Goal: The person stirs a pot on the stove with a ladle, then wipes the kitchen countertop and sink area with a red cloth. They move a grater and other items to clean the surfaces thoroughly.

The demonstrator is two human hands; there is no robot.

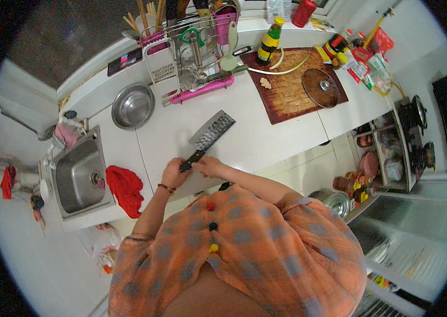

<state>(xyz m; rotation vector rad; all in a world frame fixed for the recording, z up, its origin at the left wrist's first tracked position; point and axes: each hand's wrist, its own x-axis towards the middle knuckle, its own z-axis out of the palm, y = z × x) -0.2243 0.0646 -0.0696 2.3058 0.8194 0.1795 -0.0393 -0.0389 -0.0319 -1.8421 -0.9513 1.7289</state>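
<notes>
A kitchen cleaver (212,130) points away from me over the white counter, its broad blade angled to the far right. My left hand (174,173) is closed around the end of its dark handle (196,155). Against the handle's near side, the fingers of my right hand (209,167) are curled and seem to touch it. Whether they also grip it is hard to tell. Beyond the blade, a piece of ginger (265,83) and a long green onion (283,72) lie on a brown woven board or mat (287,107).
A steel bowl (133,105) sits at the back left, beside a wire dish rack (203,43) holding a grater (163,71). A red cloth (125,190) lies by the steel sink (78,184). On the mat are a glass lid (320,89) and a sauce bottle (269,43).
</notes>
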